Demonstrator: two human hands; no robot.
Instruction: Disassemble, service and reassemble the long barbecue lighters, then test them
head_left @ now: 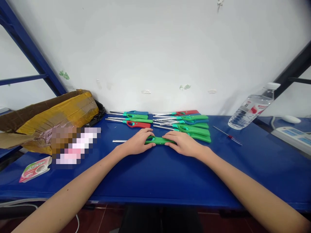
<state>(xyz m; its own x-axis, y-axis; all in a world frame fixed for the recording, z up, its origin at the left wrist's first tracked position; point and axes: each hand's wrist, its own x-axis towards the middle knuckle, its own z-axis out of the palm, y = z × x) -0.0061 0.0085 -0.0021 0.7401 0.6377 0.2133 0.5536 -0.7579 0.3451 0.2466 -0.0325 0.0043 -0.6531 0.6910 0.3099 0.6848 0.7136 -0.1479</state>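
Forearms (82, 181) cross the table's front edge (167, 201), left hand (138, 142) and right hand (187, 144) fingers gripping a green lighter (159, 140). Probably light, stiff plastic, so grab its handle.

- The lighters (194, 130) have smooth plastic handles and shiny metal tubes.
- The surface (145, 181) is glossy and smooth.
- The bottle (251, 110) is clear plastic.
- The box (70, 110) looks like cardboard.

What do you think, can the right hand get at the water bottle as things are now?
Probably yes. The right hand holds the green lighter, so it should first let go; then only low things, some other lighters and a thin tool, lie towards the water bottle.
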